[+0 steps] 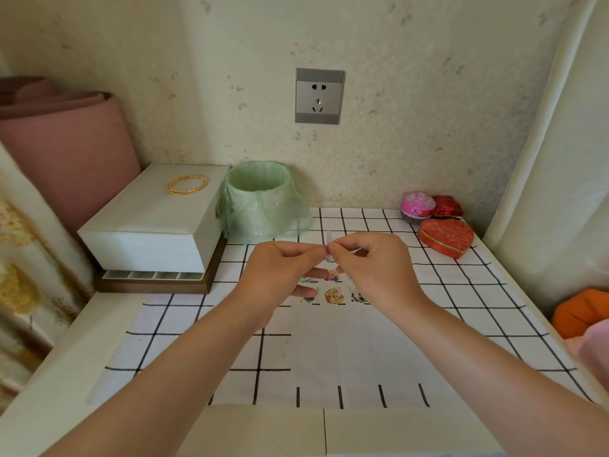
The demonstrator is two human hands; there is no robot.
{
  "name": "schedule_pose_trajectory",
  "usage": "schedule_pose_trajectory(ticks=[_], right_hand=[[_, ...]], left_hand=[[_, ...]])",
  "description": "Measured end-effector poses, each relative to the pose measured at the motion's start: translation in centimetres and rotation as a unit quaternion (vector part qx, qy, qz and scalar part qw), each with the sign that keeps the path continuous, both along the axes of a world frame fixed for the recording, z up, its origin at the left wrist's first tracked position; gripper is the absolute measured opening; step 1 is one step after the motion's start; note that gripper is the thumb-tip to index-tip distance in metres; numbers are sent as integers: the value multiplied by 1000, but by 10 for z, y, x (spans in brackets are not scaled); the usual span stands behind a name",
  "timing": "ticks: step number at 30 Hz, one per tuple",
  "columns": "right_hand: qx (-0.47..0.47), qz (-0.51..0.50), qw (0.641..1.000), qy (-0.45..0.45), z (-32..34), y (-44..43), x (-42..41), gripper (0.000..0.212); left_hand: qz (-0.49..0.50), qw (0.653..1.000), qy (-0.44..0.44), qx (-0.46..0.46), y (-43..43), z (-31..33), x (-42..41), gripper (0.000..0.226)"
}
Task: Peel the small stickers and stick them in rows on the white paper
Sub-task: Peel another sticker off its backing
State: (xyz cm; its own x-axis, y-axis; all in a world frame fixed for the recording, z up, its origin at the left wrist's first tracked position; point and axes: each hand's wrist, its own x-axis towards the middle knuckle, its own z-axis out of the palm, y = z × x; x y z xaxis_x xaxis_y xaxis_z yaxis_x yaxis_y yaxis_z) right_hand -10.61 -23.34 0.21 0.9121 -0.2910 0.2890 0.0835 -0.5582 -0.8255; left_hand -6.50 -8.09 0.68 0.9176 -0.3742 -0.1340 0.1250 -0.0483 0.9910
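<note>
Both hands meet above the far end of the paper (346, 351). The left hand (280, 268) and the right hand (372, 262) each pinch, thumb against forefinger, the same small clear sticker (328, 240), their fingertips touching at the centre of the view. A thin sliver of it stands up between them; it is too small to tell film from backing.

The step in hand looks like the peel: the two pinches appear set to pull apart and split the sticker from its liner.

The paper lies on the checked cloth (478, 308). At its 12 o'clock edge sit the stuck stickers (333, 295), in what seem to be two short rows, partly hidden under the hands. The rest of the sheet toward 6 o'clock is bare, so the task seems to be in its early part.

Next, the freed sticker should go down beside the last one in the row, aligned with its neighbours and pressed flat with a fingertip. The liner could go in the bin (260, 199) at 11 o'clock of the hands.
</note>
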Motion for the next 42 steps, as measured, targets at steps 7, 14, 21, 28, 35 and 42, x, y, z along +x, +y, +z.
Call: schedule_pose_trajectory(ticks=[7, 14, 21, 28, 35, 42], right_hand=[[-25, -3, 1000, -7, -4, -1, 1, 28], [-81, 16, 997, -7, -13, -3, 4, 17], [-123, 21, 992, -13, -14, 2, 3, 15], [70, 66, 994, 48, -1, 0, 0, 19], [175, 119, 973, 94, 4, -1, -3, 20], [247, 180, 946, 104, 10, -6, -6, 18]], left_hand=[[4, 1000, -3, 4, -1, 0, 0, 11], [32, 999, -30, 30, -1, -3, 1, 8], [49, 993, -86, 69, -1, -7, 3, 2], [7, 993, -118, 29, 9, -1, 8, 16], [-41, 992, -115, 43, 10, -1, 11, 37], [-66, 997, -36, -15, 12, 1, 11, 44]])
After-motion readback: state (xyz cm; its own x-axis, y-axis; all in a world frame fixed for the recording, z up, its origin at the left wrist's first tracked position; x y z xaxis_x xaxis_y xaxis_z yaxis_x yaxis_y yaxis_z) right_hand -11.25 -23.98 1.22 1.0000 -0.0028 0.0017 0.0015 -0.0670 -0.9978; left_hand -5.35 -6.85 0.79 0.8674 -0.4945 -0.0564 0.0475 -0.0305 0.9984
